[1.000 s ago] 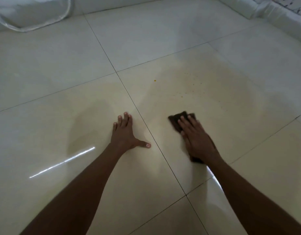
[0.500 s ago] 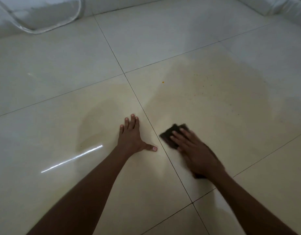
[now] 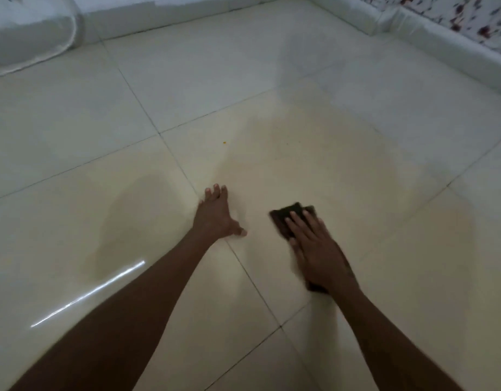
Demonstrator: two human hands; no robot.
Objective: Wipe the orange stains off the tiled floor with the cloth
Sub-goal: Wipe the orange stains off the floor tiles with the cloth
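A dark brown cloth (image 3: pixel 287 217) lies flat on the pale tiled floor (image 3: pixel 356 193), and my right hand (image 3: pixel 318 249) presses down on it with fingers spread; the cloth's far edge sticks out beyond my fingertips. My left hand (image 3: pixel 215 214) rests palm-down on the floor to the cloth's left, across a grout line, holding nothing. A small orange spot (image 3: pixel 224 142) sits on the tile beyond both hands. Fainter orange specks (image 3: pixel 287 143) and a yellowish smear lie further right on the same tile.
A white bag or sack (image 3: pixel 26 38) lies at the far left by the wall. A white raised ledge (image 3: pixel 430 38) runs along the far right, with speckled patterned surface (image 3: pixel 475 15) behind it. A bright light streak (image 3: pixel 88 292) reflects off the glossy tile at left.
My right hand slid the cloth left towards my left hand, then back out to the right and slightly forward. My left hand stays planted. The view shifted, so the right ledge shows more.
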